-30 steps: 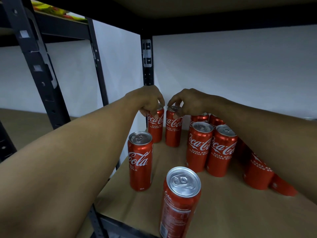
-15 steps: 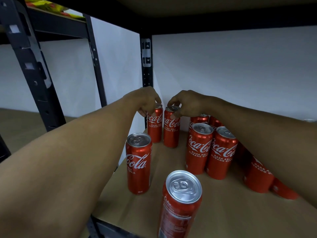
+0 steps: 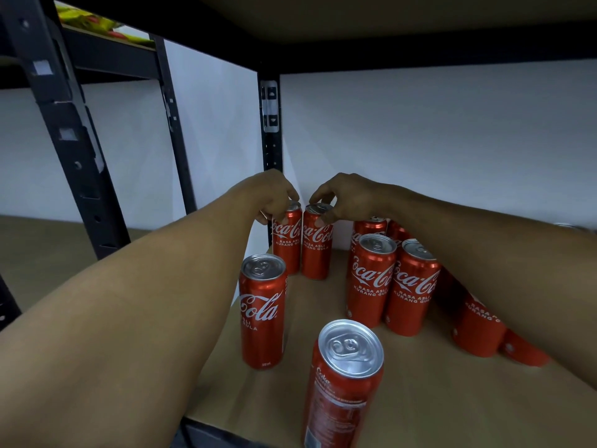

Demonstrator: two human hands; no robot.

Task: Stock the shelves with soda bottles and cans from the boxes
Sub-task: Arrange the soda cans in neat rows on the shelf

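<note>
The left hand (image 3: 274, 197) curls its fingers over the rim of a red Coca-Cola can (image 3: 287, 245). The right hand (image 3: 344, 198) pinches the top of a second can (image 3: 316, 248) just beside it. Both cans stand upright on the brown shelf board (image 3: 436, 399). A pair of cans (image 3: 371, 282) stands under the right wrist, a lone can (image 3: 263, 312) beside the left forearm, and a front can (image 3: 342, 389) between the forearms, nearest the person.

Slim red Coca-Cola cans stand upright on the brown shelf (image 3: 420, 399). At the back, the rear left can (image 3: 286, 244) and rear right can (image 3: 316, 250) stand just beside each other, rims gripped by the left hand (image 3: 274, 195) and right hand (image 3: 342, 195). A touching pair of cans (image 3: 371, 286) stands further right; a lone can (image 3: 263, 312) and a front can (image 3: 342, 389) stand nearer the edge.
</note>
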